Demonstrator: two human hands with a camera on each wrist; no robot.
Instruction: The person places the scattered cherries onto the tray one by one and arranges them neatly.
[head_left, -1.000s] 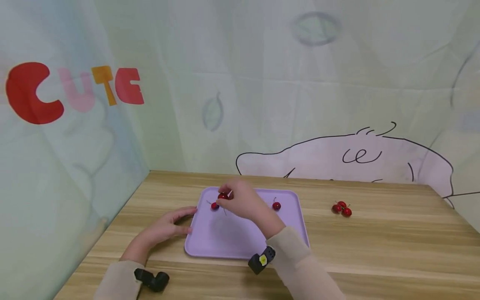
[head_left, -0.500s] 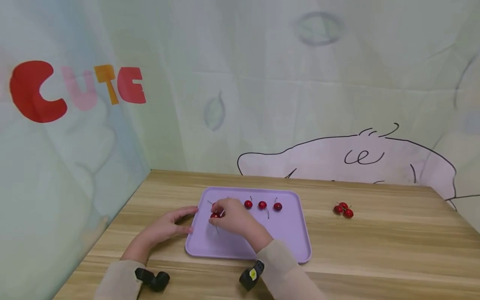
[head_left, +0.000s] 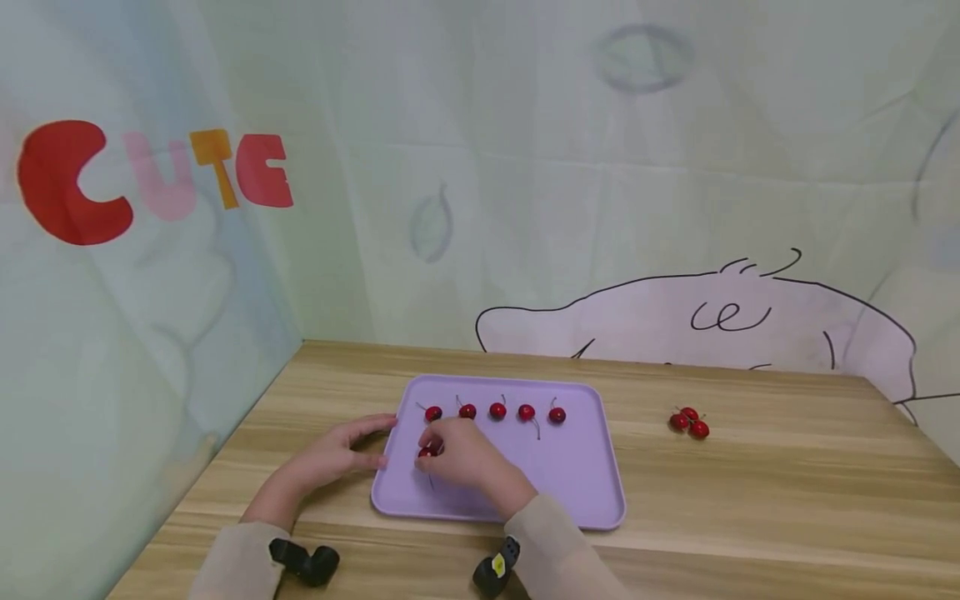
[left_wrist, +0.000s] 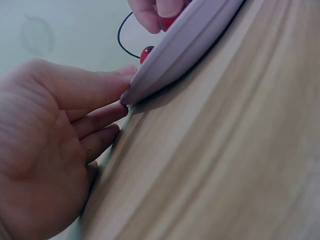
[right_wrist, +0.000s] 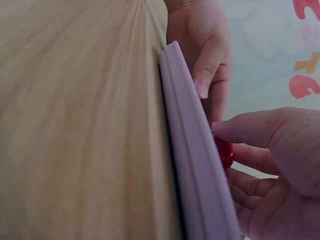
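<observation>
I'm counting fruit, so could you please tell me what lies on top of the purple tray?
On the purple tray lie five cherries in a row; the right hand pinches a sixth cherry nearer the front. Anything under that hand is hidden.

Beige sleeves (head_left: pixel 232 558) (black wrist cameras, seemingly)

Background stuff: wooden table (head_left: pixel 750 500) with a light grain pattern, and over on the right side there's a little cluster of three red cherries (head_left: pixel 689 420) just sitting on the bare wood, well apart from everything else. Behind it all hangs a pale greenish cartoon backdrop (head_left: pixel 525 167) with faint leaf shapes (head_left: pixel 430 225) and a big lilac blob creature (head_left: pixel 697 321) outlined in black along the table's back edge. On the left panel you can read "CUTE" lettering (head_left: pixel 153 179) in chunky red, pink and orange.
</observation>
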